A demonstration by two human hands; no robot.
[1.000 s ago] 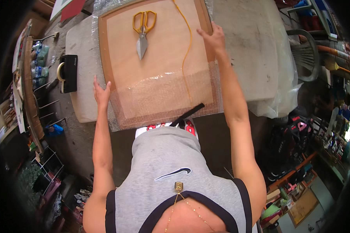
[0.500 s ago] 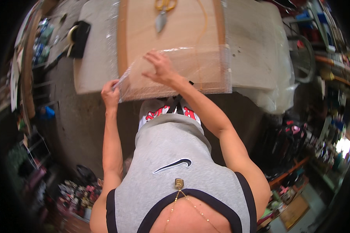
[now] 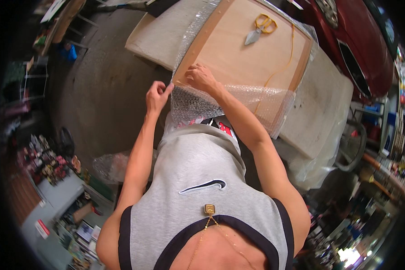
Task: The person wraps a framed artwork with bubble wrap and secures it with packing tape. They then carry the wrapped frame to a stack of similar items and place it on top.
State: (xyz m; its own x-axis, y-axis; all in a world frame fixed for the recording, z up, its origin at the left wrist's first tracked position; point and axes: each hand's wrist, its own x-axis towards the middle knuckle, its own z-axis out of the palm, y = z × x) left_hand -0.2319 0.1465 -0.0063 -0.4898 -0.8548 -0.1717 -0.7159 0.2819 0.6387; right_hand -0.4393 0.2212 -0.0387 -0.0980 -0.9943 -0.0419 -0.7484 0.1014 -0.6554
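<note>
A flat wooden panel with a raised frame [image 3: 238,49] lies across the table, with clear bubble wrap [image 3: 195,104] around its edges and folded over part of its near side. My left hand [image 3: 156,96] is at the panel's near left corner, its fingers curled and the thumb against the edge of the wrap. Over the same corner, just inside the frame, my right hand [image 3: 202,78] has bent fingers, with a gap between them and the thumb. Scissors with yellow handles [image 3: 262,29] rest on the panel, left of a thin yellow cord [image 3: 290,56].
The pale table [image 3: 317,112] extends beyond the panel on both sides, with loose clear plastic [image 3: 308,171] hanging at its right. A dark red car [image 3: 353,40] stands at the far right. Crowded shelves [image 3: 382,121] and a wheel [image 3: 350,146] are on the right.
My view has turned, so the panel now slants. The wrap lifted by my left hand has dropped at the left corner, hanging over the near edge. My right hand has come down near that corner.
</note>
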